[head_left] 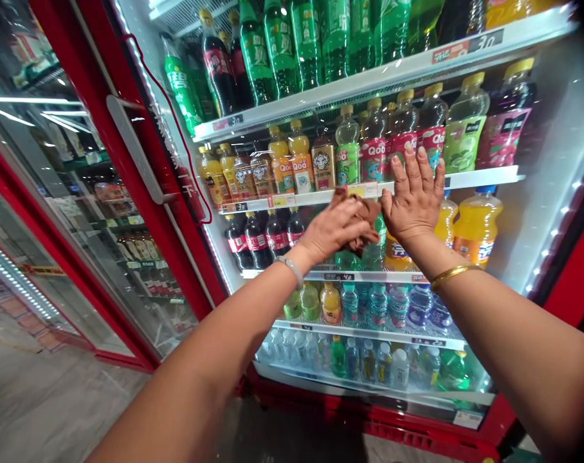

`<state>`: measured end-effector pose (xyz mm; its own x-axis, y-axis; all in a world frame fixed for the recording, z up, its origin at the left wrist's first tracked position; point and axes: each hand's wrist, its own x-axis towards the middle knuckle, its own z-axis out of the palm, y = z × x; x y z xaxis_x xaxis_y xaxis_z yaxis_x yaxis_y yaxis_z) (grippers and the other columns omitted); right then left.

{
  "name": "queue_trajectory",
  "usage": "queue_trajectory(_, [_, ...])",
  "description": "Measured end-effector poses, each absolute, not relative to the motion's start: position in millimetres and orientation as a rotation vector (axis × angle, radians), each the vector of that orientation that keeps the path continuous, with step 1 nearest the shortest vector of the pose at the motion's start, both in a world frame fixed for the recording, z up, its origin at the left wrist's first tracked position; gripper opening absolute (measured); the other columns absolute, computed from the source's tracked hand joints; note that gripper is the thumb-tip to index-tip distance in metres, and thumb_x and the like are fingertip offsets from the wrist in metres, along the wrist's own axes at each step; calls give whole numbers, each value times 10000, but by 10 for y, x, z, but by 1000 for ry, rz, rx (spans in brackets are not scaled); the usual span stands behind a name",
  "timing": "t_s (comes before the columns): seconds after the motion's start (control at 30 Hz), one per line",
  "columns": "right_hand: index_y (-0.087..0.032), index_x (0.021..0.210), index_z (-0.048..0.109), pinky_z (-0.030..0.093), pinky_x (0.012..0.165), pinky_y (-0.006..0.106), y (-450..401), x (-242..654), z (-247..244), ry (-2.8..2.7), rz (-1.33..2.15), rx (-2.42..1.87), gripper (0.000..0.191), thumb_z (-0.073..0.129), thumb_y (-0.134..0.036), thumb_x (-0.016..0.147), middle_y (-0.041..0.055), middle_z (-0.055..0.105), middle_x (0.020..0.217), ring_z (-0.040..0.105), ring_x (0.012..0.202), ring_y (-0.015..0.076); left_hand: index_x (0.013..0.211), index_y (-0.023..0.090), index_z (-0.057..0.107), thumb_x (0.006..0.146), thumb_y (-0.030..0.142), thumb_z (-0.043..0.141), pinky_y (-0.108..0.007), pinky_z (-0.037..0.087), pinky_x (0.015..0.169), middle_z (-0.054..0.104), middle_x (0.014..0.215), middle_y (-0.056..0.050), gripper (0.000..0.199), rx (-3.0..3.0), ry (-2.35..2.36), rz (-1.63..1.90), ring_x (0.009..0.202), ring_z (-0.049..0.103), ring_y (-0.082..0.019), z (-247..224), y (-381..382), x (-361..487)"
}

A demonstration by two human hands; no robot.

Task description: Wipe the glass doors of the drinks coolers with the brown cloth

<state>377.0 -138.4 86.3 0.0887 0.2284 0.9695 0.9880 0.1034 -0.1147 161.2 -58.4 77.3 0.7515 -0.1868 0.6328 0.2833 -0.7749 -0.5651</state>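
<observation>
My left hand (337,225), with a pale bangle at the wrist, is pressed over a crumpled brown cloth (362,228) in front of the drinks fridge's middle shelves. Fingers of that hand curl onto the cloth, and part of it bunches out to the right. Beside it, my right hand (414,193) is open, palm forward and fingers stretched upward, apparently flat on the glass front. It wears a gold bangle (453,275) and holds nothing. Behind both hands stand juice bottles (374,145) and a shelf edge (292,200) with price tags.
The red-framed fridge has a long grey handle (137,151) on its left side. Green soda bottles (304,45) fill the upper shelf, and small clear bottles (383,363) stand at the bottom. Another glass-doored cabinet (147,257) is at left, above a grey floor (55,399).
</observation>
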Motion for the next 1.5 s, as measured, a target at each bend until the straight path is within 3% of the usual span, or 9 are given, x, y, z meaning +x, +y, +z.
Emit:
queue_trajectory(0.17, [-282, 1666, 253, 43, 1339, 659, -1386, 3799, 857, -1360, -963, -1329, 683, 345, -477, 1018, 12, 160, 1767, 130, 1653, 304, 1413, 291, 580, 998, 241, 617, -574, 415, 1254, 476, 1618, -134, 419, -2106, -525, -1453, 1583, 364, -305, 793, -594, 1684])
queue_trajectory(0.33, [-299, 1673, 225, 84, 1317, 717, -1359, 3839, 837, -1373, -1000, -1290, 701, 391, -447, 1009, 21, 173, 1768, 159, 1648, 303, 1305, 374, 658, 1031, 166, 527, -496, 503, 1183, 567, 1547, -38, 368, -2260, -84, -833, 1526, 467, -217, 595, -678, 1755])
queue_trajectory(0.4, [-281, 1671, 237, 97, 1318, 710, -1348, 3843, 833, -1359, -1018, -1297, 705, 405, -443, 1006, 38, 186, 1765, 167, 1647, 300, 1324, 369, 651, 1029, 186, 547, -487, 494, 1193, 566, 1542, -38, 362, -2260, -37, -818, 1529, 460, -211, 715, -654, 1668])
queue_trajectory(0.6, [-260, 1666, 257, 91, 1322, 699, -1332, 3839, 831, -1356, -1025, -1309, 704, 404, -449, 1005, 55, 195, 1764, 165, 1647, 305, 1418, 284, 565, 987, 239, 638, -553, 418, 1257, 474, 1606, -132, 440, -2033, -593, -1536, 1553, 400, -310, 997, -593, 1573])
queue_trajectory(0.83, [-333, 1677, 202, 45, 1340, 615, -1372, 3761, 857, -1331, -935, -1374, 696, 342, -445, 1004, -18, 197, 1759, 118, 1656, 266, 1329, 390, 650, 1024, 190, 555, -469, 526, 1164, 558, 1550, -34, 377, -2231, -43, -905, 1523, 469, -224, 714, -580, 1641])
queue_trajectory(1.07, [-347, 1675, 169, -17, 1333, 613, -1396, 3754, 876, -1363, -877, -1352, 706, 346, -450, 999, -57, 186, 1760, 74, 1659, 268, 1358, 292, 619, 999, 241, 628, -543, 461, 1210, 536, 1573, -129, 362, -2080, -356, -1347, 1538, 440, -286, 817, -518, 1479])
queue_trajectory(1.23, [-354, 1671, 135, -61, 1333, 582, -1376, 3770, 871, -1359, -881, -1369, 705, 320, -445, 997, -93, 135, 1763, 15, 1661, 218, 1302, 331, 667, 1031, 207, 582, -510, 530, 1137, 601, 1532, -100, 309, -2229, -97, -997, 1523, 479, -263, 363, -612, 1638])
queue_trajectory(1.37, [-331, 1673, 138, -69, 1340, 545, -1366, 3770, 872, -1353, -901, -1412, 703, 316, -433, 1001, -94, 110, 1765, 12, 1659, 206, 1267, 336, 669, 1023, 270, 630, -555, 430, 1240, 641, 1492, -61, 255, -2252, 180, -735, 1496, 514, -232, 431, -689, 1676])
queue_trajectory(1.5, [-273, 1671, 202, -27, 1332, 604, -1363, 3780, 891, -1351, -931, -1418, 706, 330, -425, 993, -14, 198, 1761, 47, 1659, 236, 1359, 289, 621, 1006, 249, 629, -589, 313, 1308, 542, 1587, -108, 355, -2263, -198, -1178, 1555, 423, -271, 615, -715, 1760])
